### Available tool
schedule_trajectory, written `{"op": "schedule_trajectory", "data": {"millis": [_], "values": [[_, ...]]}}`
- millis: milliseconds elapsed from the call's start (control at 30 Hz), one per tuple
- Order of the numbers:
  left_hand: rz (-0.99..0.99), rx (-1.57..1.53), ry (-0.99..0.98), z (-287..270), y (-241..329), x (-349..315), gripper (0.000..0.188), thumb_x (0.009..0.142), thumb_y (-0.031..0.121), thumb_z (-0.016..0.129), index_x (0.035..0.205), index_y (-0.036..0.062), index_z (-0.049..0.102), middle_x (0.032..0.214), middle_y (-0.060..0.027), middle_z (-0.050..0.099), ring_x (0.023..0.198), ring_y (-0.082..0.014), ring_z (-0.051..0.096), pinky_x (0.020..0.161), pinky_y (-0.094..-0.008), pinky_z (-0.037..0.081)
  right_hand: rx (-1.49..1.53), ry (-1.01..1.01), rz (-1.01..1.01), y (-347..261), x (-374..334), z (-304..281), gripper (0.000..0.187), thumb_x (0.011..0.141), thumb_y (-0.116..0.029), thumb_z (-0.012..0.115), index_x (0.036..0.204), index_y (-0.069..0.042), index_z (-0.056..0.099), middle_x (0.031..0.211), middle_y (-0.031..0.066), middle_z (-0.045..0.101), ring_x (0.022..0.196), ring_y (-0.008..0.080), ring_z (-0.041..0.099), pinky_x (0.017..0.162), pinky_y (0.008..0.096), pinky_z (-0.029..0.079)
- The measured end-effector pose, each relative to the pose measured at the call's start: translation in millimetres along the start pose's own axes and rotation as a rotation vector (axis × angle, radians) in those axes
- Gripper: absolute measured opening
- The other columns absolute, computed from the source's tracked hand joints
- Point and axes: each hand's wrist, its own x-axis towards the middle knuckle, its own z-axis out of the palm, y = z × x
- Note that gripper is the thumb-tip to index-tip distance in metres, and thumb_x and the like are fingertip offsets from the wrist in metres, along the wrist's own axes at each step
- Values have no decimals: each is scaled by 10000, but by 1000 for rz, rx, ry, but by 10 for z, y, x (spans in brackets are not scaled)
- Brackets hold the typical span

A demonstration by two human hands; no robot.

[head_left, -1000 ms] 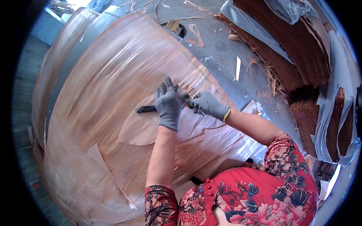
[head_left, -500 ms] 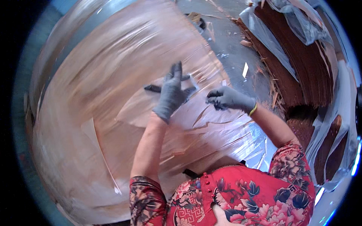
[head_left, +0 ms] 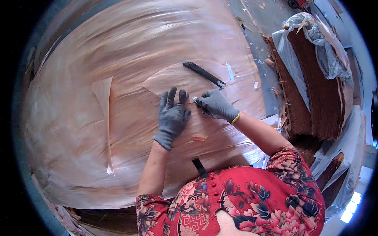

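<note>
The left hand (head_left: 172, 117), in a grey glove, lies flat with spread fingers on the large veneer sheet (head_left: 118, 78), holding nothing. Just to the right of this hand, the right hand (head_left: 215, 104), also gloved in grey, is curled around a small pale tool (head_left: 194, 100); only its tip shows, so its kind is hard to tell. Beyond the left hand, a loose veneer patch (head_left: 177, 80) rests on the sheet, and a long black bar (head_left: 204, 74) lies on the patch. Near the left hand's wrist, a black strip (head_left: 200, 168) is partly hidden by the red flowered sleeve. Far right of the hand, dark veneer stacks (head_left: 315, 90) under plastic are cut off by the rim.
</note>
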Motion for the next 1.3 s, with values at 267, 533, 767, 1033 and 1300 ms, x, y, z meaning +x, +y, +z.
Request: {"op": "schedule_trajectory", "data": {"millis": [267, 533, 767, 1033, 1300], "values": [[110, 85, -52, 140, 123, -24, 582, 788, 94, 510, 1362, 139, 424, 1382, -54, 432, 1357, -335, 269, 1109, -506, 180, -470, -40, 63, -85, -27, -121, 477, 810, -429, 575, 612, -1, 648, 602, 215, 596, 588, 344, 619, 573, 414, 477], [128, 94, -162, 139, 173, 37, 500, 754, 83, 505, 1243, 181, 550, 1334, -47, 447, 1355, -356, 253, 1100, -548, 172, -206, -458, 165, -137, 140, -467, 259, 742, -217, 630, 591, -8, 605, 493, 60, 524, 443, 144, 503, 445, 317, 401], [127, 83, -183, 149, 153, 20, 519, 754, 81, 499, 1261, 183, 537, 1324, -44, 452, 1339, -369, 279, 1100, -555, 168, -722, -709, -135, -376, 472, -635, 209, 779, -195, 588, 647, -43, 647, 562, 96, 607, 482, 198, 594, 474, 335, 462], [90, -74, -148, 59, 162, 27, 457, 753, 58, 522, 1194, 157, 591, 1311, -58, 474, 1314, -351, 326, 1109, -525, 175, 50, -393, -51, -850, 849, -435, 340, 875, -349, 610, 736, -40, 638, 563, 9, 538, 475, 90, 491, 444, 243, 404], [-322, -406, 365, -277, -236, 273, 690, 669, -24, 540, 1348, 31, 429, 1255, -128, 525, 1325, -327, 329, 1090, -474, 240, -109, -165, -5, -830, 1294, -17, 432, 866, -378, 581, 620, -27, 638, 554, 76, 611, 486, 168, 583, 485, 299, 467]]}}
